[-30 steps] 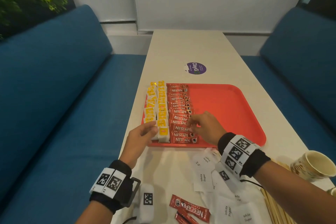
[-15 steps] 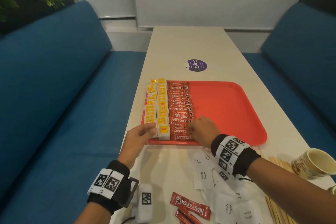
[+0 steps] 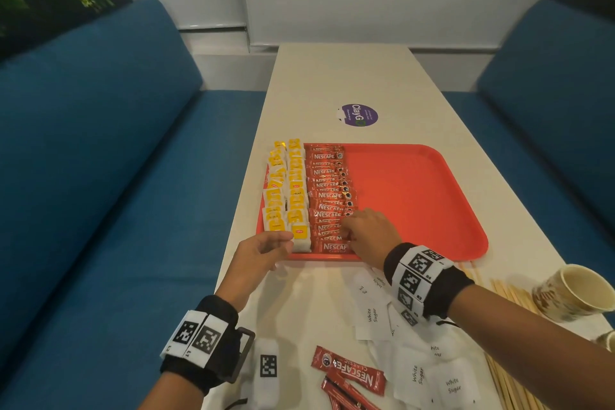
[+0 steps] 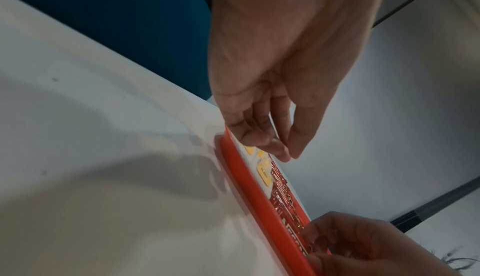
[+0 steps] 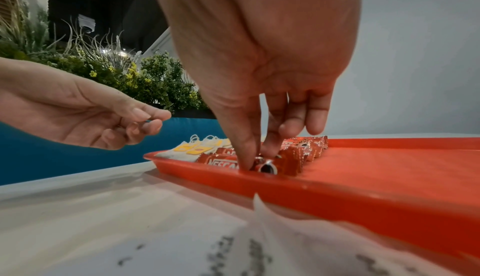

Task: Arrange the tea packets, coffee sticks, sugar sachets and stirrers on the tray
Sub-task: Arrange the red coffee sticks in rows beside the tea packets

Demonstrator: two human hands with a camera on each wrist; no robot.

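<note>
Red coffee sticks (image 3: 327, 196) lay in a column on the tray (image 3: 416, 196), beside yellow tea packets (image 3: 288, 190). My right hand (image 3: 369, 235) made its grip on the nearest sticks, thumb and fingertips pressing them. My left hand (image 3: 263, 251) hovered loosely curled, holding nothing. Sugar sachets (image 3: 372, 313) waited on the surface (image 3: 332, 76).

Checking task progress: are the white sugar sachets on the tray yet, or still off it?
Off it. The white sugar sachets lie on the table, nearer than the red tray, which holds only tea packets and Nescafe sticks.
</note>
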